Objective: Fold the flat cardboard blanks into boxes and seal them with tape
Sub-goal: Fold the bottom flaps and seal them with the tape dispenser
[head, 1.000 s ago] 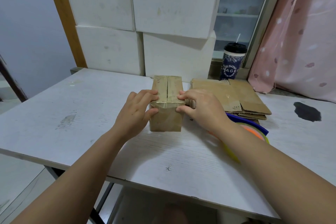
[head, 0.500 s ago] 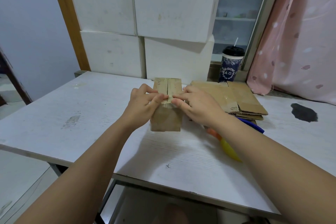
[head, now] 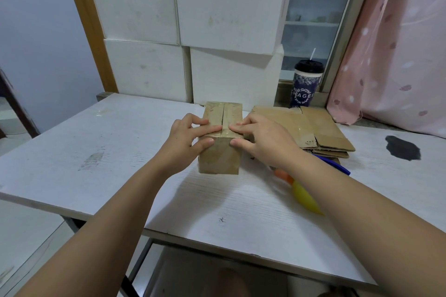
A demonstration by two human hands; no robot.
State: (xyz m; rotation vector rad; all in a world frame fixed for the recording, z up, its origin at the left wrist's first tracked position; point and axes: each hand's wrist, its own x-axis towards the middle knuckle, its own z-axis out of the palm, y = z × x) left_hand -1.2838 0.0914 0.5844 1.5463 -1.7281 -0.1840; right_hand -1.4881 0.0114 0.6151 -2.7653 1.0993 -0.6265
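Observation:
A small folded cardboard box [head: 219, 160] stands on the white table [head: 115, 152], its top flaps closed and a strip of clear tape along the seam. My left hand [head: 185, 138] lies over the box's near left top corner, fingers flat on the top and thumb on the front face. My right hand [head: 263, 137] mirrors it on the right, fingertips pressing the tape at the seam. A stack of flat cardboard blanks [head: 323, 128] lies just right of the box.
A blue, orange and yellow plastic object [head: 305, 198] lies partly hidden under my right forearm. A dark lidded cup [head: 305, 87] stands on the sill behind. White boxes [head: 217, 7] are stacked at the table's back, a pink curtain [head: 398, 55] hangs right, and a dark stain [head: 401, 148] marks the table.
Both hands moved from the box's front corners up onto its top, fingertips meeting at the taped seam. The box stayed in place.

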